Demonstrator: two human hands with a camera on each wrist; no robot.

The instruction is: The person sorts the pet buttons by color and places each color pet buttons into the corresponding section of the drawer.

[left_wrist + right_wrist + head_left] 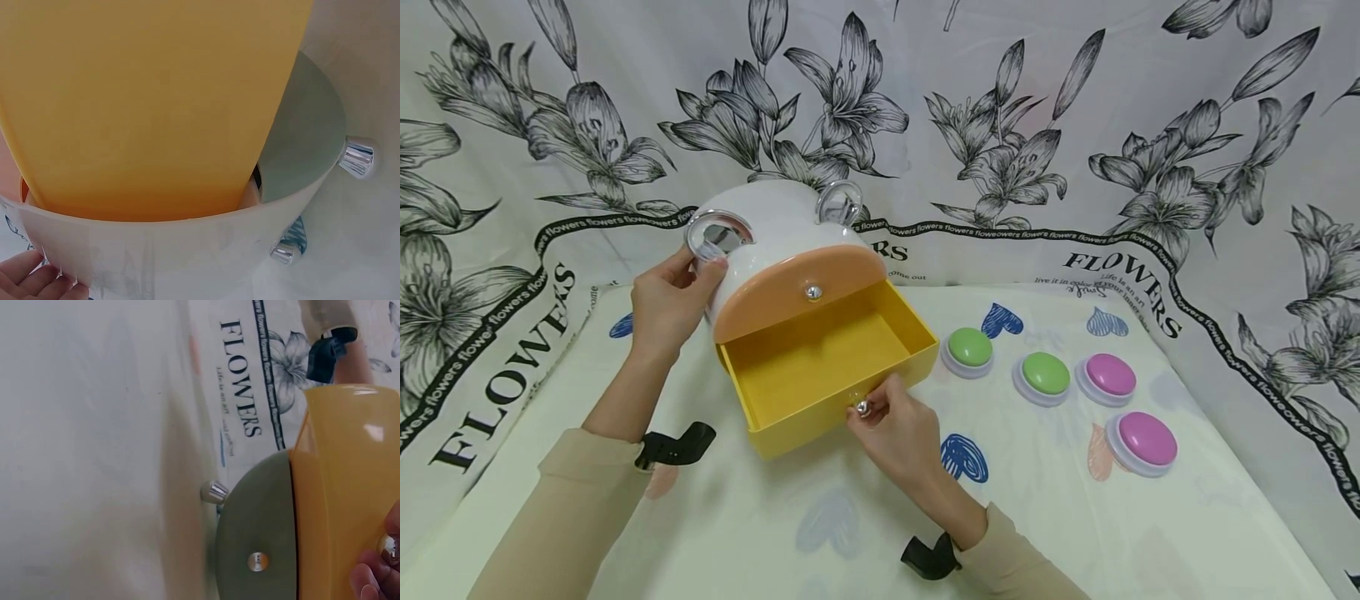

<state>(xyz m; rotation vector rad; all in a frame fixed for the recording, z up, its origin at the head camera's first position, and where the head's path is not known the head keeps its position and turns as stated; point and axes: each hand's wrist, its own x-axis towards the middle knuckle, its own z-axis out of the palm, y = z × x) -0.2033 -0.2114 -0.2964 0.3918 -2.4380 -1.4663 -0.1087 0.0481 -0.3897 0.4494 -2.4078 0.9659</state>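
Observation:
A rounded white drawer box (778,218) with an orange upper front (760,302) stands tilted in the head view, two silver rings on its top. Its yellow drawer (805,432) is pulled well out, with nothing visible inside. My left hand (672,307) grips the box's left side by the silver ring (718,236), thumb in front; in the left wrist view its fingers (44,281) touch the white shell. At the drawer's front, my right hand (901,432) pinches the silver knob (863,408). The right wrist view shows only part of that hand, at its edge.
Right of the box, two green buttons (970,347) and two magenta buttons (1147,438) with pale bases sit on the heart-printed white cloth (760,533). Behind hangs a flower-printed curtain (910,192). Silver feet (359,156) stick out from the box's green underside.

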